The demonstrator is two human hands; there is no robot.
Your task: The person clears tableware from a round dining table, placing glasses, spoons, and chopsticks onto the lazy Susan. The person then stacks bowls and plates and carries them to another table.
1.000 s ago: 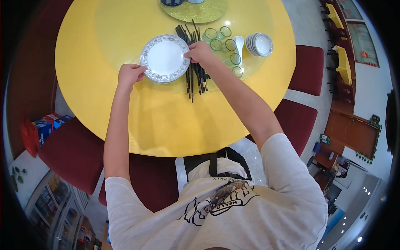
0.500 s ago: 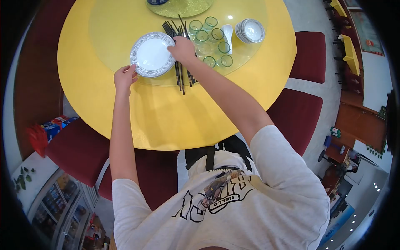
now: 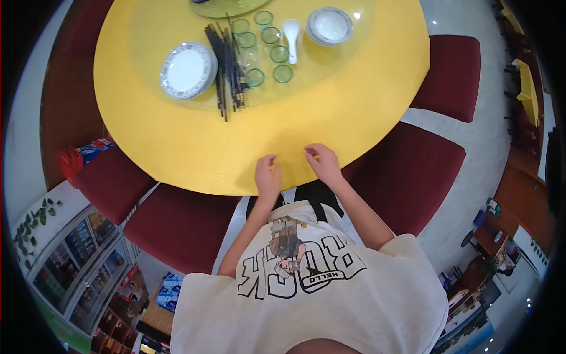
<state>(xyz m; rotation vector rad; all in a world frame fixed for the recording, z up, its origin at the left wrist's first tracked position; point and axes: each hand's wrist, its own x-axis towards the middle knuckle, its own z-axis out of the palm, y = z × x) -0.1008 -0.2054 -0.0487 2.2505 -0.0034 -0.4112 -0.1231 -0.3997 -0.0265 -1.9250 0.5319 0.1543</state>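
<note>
Standing here I see both hands free, nothing in either. Left hand [image 3: 268, 174] over the near edge of the yellow bench [image 3: 365, 88], fingers loosely bent. Right hand [image 3: 323, 163] just beside it, not touching it, fingers half curled, no grip. Can't tell if either actually rests on the surface.

All tableware is further in, well apart from the hands. Plates [image 3: 186, 69] in one stack on the left, upper one slightly offset so the rims below show. Black chopsticks [image 3: 219, 62] right beside the plates, a loose bundle, ends uneven, near ends poking past the rest. Then green-rimmed glasses [image 3: 283, 74] in a cluster, no straight row. White spoon [image 3: 290, 38] lies between glasses and bowls; can't tell if more are under it. Bowls [image 3: 329, 26] nested, far right of the group.

Progress, judging by how things lie: grouping by kind looks done, plates stacked, bowls nested. Looser parts: chopsticks not squared up, glasses not lined up. No single place laid out around the bench edge in view; everything sits together in the middle. Looks like a pause, both hands idle. Red chairs [image 3: 180, 236] close around the bench.
</note>
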